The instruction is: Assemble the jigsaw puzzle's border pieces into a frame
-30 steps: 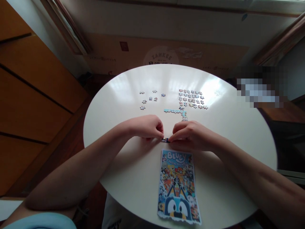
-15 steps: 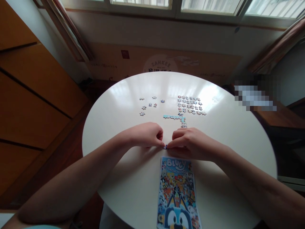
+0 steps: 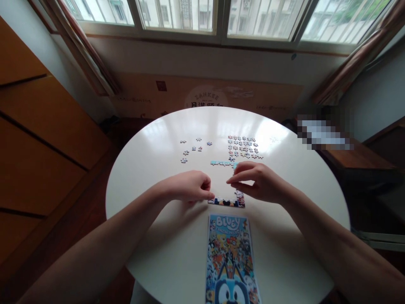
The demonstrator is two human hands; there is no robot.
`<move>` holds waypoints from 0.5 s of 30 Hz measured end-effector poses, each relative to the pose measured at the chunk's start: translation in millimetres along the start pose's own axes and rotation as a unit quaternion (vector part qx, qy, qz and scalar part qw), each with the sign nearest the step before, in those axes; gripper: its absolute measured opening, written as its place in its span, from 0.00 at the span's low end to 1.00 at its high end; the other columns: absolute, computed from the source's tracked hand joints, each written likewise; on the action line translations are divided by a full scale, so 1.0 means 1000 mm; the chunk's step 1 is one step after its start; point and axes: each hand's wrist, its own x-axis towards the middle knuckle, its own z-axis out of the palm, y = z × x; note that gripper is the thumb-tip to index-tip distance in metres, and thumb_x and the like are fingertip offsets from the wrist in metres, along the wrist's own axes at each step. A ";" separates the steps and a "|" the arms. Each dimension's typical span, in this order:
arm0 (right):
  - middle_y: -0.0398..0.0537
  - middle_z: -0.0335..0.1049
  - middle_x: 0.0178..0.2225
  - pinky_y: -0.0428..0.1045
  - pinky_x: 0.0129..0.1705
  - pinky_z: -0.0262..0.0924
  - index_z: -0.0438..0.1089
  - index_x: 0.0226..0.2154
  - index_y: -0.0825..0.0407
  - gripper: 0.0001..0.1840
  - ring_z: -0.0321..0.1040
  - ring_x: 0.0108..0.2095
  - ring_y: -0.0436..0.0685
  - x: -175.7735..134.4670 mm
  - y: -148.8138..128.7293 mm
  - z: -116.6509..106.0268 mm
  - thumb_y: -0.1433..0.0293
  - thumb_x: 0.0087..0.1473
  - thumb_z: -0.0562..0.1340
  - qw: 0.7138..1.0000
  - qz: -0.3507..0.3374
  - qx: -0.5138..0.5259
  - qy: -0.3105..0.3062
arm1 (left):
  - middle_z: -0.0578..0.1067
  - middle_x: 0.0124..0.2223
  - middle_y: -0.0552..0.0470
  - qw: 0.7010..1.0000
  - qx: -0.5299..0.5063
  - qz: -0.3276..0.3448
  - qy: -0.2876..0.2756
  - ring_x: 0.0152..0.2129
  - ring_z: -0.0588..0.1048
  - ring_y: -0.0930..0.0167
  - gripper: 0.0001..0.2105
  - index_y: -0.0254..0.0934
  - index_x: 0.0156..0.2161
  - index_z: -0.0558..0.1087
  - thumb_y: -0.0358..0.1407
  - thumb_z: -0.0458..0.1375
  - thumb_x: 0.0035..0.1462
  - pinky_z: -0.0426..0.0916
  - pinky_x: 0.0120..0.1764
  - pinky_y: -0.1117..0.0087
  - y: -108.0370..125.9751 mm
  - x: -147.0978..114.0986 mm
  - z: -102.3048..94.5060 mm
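My left hand [image 3: 193,185] is closed, its fingers curled in. The tip of its thumb or forefinger presses the left end of a joined strip of jigsaw puzzle pieces [image 3: 226,202] lying flat on the table. Above the strip's right end hovers my right hand [image 3: 253,179], thumb and forefinger apart with nothing visible between them. The strip turns upward at its right corner, partly behind that hand. Farther off, a light-blue strip of joined pieces [image 3: 220,163] also runs to the right, and the hand hides part of the stretch below it.
Loose puzzle pieces stand in rows [image 3: 243,147] at the back right, with several scattered pieces [image 3: 193,148] at the back left. A picture sheet [image 3: 232,253] with cartoon dogs lies at the near edge of the round white table [image 3: 152,143]. Windows and curtains are beyond.
My right hand has let go of the near strip and risen up and away, its fingers parting. My left hand stays at the strip's left end. The head view has tilted up slightly.
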 end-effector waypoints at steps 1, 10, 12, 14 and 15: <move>0.48 0.75 0.33 0.48 0.33 0.62 0.81 0.39 0.49 0.10 0.71 0.32 0.51 -0.001 0.003 -0.004 0.66 0.63 0.63 1.000 0.007 -0.001 0.002 | 0.78 0.26 0.51 1.000 -0.005 0.004 0.005 0.23 0.74 0.69 0.14 0.38 0.34 0.74 0.47 0.58 0.56 0.64 0.29 0.68 0.000 0.000 -0.001; 0.44 0.76 0.32 0.45 0.31 0.63 0.81 0.38 0.49 0.08 0.70 0.29 0.48 -0.005 0.007 -0.024 0.72 0.57 0.65 0.987 0.074 0.034 -0.141 | 0.81 0.35 0.52 0.994 -0.004 0.107 0.033 0.30 0.76 0.70 0.10 0.40 0.37 0.81 0.36 0.59 0.52 0.65 0.34 0.72 -0.001 0.000 -0.006; 0.44 0.76 0.31 0.45 0.32 0.64 0.81 0.38 0.50 0.08 0.70 0.29 0.48 -0.005 0.008 -0.028 0.73 0.57 0.65 0.983 0.084 0.050 -0.153 | 0.81 0.34 0.52 0.994 -0.006 0.109 0.026 0.29 0.76 0.71 0.10 0.40 0.36 0.82 0.35 0.59 0.52 0.65 0.33 0.73 -0.002 0.000 -0.006; 0.45 0.76 0.32 0.45 0.32 0.65 0.80 0.37 0.51 0.07 0.70 0.29 0.48 -0.006 0.010 -0.030 0.73 0.56 0.65 0.981 0.096 0.058 -0.156 | 0.81 0.34 0.52 0.994 -0.007 0.109 0.022 0.28 0.75 0.71 0.10 0.41 0.36 0.82 0.34 0.59 0.51 0.65 0.31 0.73 -0.003 0.000 -0.006; 0.45 0.76 0.32 0.45 0.32 0.65 0.80 0.37 0.51 0.07 0.70 0.29 0.48 -0.006 0.011 -0.030 0.73 0.56 0.65 0.980 0.101 0.060 -0.158 | 0.81 0.33 0.52 0.994 -0.008 0.111 0.019 0.28 0.75 0.71 0.10 0.41 0.36 0.82 0.34 0.59 0.51 0.64 0.31 0.72 -0.003 0.000 -0.006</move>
